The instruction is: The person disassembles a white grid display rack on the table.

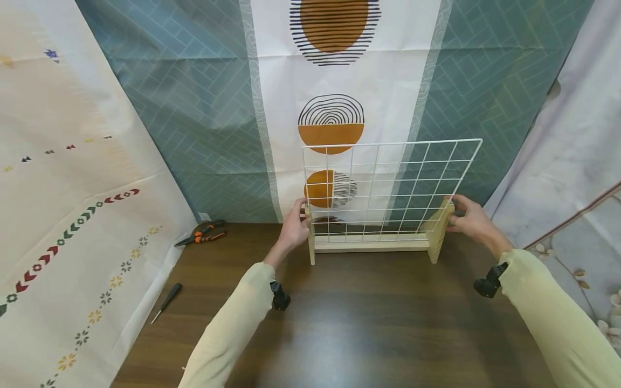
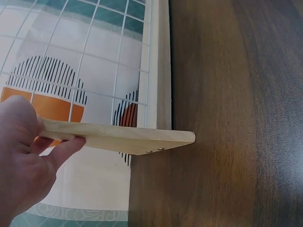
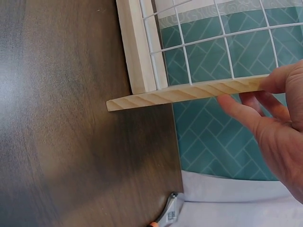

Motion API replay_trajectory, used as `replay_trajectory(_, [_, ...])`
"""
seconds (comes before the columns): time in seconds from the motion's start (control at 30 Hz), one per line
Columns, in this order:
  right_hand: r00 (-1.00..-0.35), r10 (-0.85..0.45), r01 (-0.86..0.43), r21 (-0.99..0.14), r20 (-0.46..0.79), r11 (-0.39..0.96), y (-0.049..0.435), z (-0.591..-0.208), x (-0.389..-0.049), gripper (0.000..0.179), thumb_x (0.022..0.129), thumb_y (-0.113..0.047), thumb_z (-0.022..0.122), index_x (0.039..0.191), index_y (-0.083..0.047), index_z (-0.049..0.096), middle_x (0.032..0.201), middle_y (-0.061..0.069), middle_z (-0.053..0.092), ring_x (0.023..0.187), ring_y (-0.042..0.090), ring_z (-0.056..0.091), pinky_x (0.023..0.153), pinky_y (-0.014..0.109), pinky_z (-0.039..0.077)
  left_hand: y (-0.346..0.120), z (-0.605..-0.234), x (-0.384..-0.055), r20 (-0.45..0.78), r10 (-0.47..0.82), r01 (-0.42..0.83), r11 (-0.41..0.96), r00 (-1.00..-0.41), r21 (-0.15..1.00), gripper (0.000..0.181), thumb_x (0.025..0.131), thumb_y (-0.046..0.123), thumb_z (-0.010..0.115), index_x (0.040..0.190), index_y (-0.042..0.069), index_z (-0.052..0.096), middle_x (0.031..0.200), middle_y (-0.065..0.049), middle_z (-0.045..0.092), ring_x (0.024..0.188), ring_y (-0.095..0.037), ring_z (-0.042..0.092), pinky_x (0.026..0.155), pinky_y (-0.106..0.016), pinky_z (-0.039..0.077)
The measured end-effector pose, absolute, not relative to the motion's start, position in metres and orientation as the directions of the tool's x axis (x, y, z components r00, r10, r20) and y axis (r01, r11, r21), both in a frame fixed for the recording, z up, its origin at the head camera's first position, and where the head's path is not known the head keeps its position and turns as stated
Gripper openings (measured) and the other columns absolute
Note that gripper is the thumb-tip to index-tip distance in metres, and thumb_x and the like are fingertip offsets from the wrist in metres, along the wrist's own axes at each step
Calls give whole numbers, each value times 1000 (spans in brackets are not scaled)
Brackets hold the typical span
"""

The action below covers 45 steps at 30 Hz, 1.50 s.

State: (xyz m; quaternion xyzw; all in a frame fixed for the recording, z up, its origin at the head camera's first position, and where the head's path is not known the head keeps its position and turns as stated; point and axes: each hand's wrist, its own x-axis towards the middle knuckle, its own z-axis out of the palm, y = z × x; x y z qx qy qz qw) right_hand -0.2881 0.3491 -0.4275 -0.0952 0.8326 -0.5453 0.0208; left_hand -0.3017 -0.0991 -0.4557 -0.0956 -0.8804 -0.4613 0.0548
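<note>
A rack with a white wire grid (image 1: 373, 183) and a pale wooden base stands at the back of the dark wooden table. My left hand (image 1: 294, 229) grips the upper end of its left side panel (image 1: 311, 242); in the left wrist view the fingers lie along the panel's outer face, near two small screw heads (image 2: 155, 150). On the other side, my right hand (image 1: 473, 221) pinches the top of the right side panel (image 1: 439, 231) between thumb and fingers. A wooden crossbar (image 1: 371, 246) joins both panels below the grid, which leans backward.
Orange-and-black pliers (image 1: 206, 233) lie at the table's back left, and a black-handled screwdriver (image 1: 167, 302) lies nearer along the left edge. A tool with an orange grip (image 3: 168, 213) shows at the table's edge in the right wrist view. Patterned cloths (image 1: 213, 108) hang around the table.
</note>
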Motion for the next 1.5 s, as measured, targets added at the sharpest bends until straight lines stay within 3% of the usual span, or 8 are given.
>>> replay_trajectory(0.23, [-982,-180,-128,-906,59,403,348,-429,-286,58,92,16,40,148,11,25,128,40,40,93,15,58,76,39,59,-100,-456,-296,186,115,219,541,-976,812,59,91,-15,53,144,7,41,119,-21,61,109,-35,63,90,-44,53])
replay_trajectory(0.83, [-979,-188,-145,-908,75,393,346,-428,-284,57,93,15,41,147,12,24,128,41,39,90,10,56,74,33,59,-103,-457,-287,212,111,238,560,-971,793,57,92,-13,54,143,9,41,121,-22,60,109,-35,62,92,-45,52])
replay_trajectory(1.07, [-978,-194,-150,-905,77,397,345,-428,-282,58,93,15,41,148,12,23,129,41,38,89,14,57,75,36,59,-104,-458,-285,215,105,236,563,-971,792,57,91,-13,55,141,11,42,121,-21,61,110,-35,62,92,-45,52])
replay_trajectory(1.5, [-975,-205,-163,-898,84,408,343,-427,-278,55,94,14,42,146,13,25,126,42,41,90,8,58,75,37,59,-106,-460,-277,216,93,230,567,-972,791,58,91,-13,54,142,10,43,121,-19,61,108,-34,63,90,-45,53])
